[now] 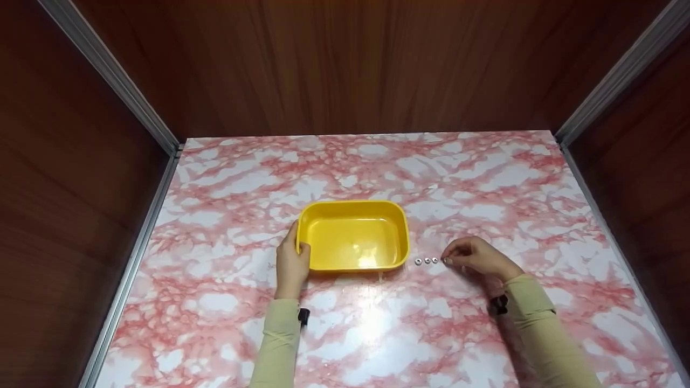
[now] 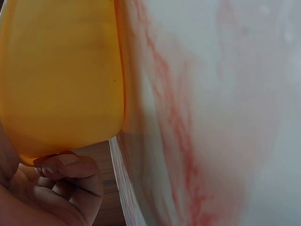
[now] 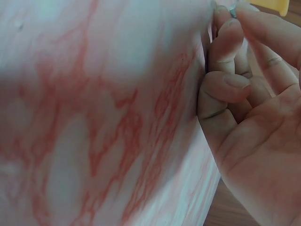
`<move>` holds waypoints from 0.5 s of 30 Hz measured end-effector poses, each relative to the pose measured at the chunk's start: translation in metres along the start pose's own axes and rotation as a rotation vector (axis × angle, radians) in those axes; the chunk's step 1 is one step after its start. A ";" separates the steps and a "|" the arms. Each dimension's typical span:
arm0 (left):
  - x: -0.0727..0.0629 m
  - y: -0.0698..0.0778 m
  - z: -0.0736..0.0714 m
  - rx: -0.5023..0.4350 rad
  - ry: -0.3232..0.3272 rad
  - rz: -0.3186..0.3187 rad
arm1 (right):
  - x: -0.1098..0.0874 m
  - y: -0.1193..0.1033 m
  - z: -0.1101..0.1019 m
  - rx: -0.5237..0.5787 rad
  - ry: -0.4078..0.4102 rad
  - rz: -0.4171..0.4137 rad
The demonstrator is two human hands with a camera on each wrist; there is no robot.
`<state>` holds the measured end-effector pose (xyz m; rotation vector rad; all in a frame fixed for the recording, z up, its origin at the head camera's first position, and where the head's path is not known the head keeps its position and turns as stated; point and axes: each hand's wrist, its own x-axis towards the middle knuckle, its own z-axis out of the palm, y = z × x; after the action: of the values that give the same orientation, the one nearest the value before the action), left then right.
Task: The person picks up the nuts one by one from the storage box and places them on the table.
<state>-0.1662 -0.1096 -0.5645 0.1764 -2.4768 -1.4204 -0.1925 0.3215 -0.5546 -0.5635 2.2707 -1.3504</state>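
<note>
A yellow plastic tub (image 1: 353, 264), rectangular with rounded corners, sits on the table with nothing in it. My left hand (image 1: 292, 264) grips its left wall, thumb over the rim; in the left wrist view the curled fingers (image 2: 77, 167) are at the tub's end. To the right of the tub lie three small silver metal nuts (image 1: 427, 261) in a short row. At the right end of that row, my right hand (image 1: 480, 257) pinches another small metal nut (image 3: 233, 11) between thumb and index finger, low over the table. Its other fingers are curled in.
The table (image 1: 377, 172) has a red-and-white marbled, glossy top. Dark brown wooden panels (image 1: 345, 70) stand behind it and at both sides, with metal rails (image 1: 121, 81) at the corners. A black strap (image 1: 500, 305) is on the right wrist.
</note>
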 end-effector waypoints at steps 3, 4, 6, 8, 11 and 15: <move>-0.001 0.000 0.000 -0.004 -0.003 -0.004 | 0.000 0.001 0.000 -0.015 -0.004 -0.008; -0.001 0.001 0.000 -0.004 -0.004 -0.006 | 0.000 0.001 0.000 -0.021 -0.006 -0.008; -0.001 0.001 0.000 -0.002 -0.007 -0.010 | 0.000 0.001 -0.001 -0.023 -0.010 -0.012; -0.001 0.001 0.000 0.006 -0.006 -0.011 | 0.000 0.001 -0.001 -0.021 -0.012 -0.009; -0.001 0.001 0.000 0.008 -0.007 -0.011 | 0.000 0.002 -0.001 -0.016 -0.013 -0.014; -0.001 0.001 -0.001 -0.005 -0.011 -0.007 | 0.001 0.001 -0.001 -0.016 -0.011 -0.010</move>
<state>-0.1651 -0.1090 -0.5631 0.1769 -2.4833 -1.4336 -0.1940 0.3223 -0.5556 -0.5868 2.2745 -1.3313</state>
